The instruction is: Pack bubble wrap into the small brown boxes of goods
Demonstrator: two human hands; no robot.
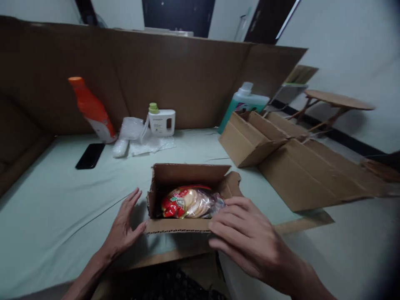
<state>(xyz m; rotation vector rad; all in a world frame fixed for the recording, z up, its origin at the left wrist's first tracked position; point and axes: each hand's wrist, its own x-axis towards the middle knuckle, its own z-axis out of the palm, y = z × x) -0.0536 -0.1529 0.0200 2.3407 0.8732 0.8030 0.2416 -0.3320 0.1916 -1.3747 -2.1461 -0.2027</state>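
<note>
A small open cardboard box (178, 225) stands near the table's front edge. Inside it lies a red and clear plastic packet (187, 202) with round, pale, biscuit-like pieces showing through. My left hand (123, 229) is at the box's left side, fingers spread, the thumb at or close to the front left corner. At the front right corner, my right hand (246, 237) grips the box's edge, fingertips over the rim beside the packet's clear end. The fingers partly cover that corner.
Behind stand an orange bottle (93, 110), bubble wrap (131, 129), a white jug with a green cap (161, 123) and a teal liquid bottle (229, 112). A black phone (90, 156) lies left. Larger open cartons (250, 141) occupy the right; a cardboard wall (181, 79) closes the back.
</note>
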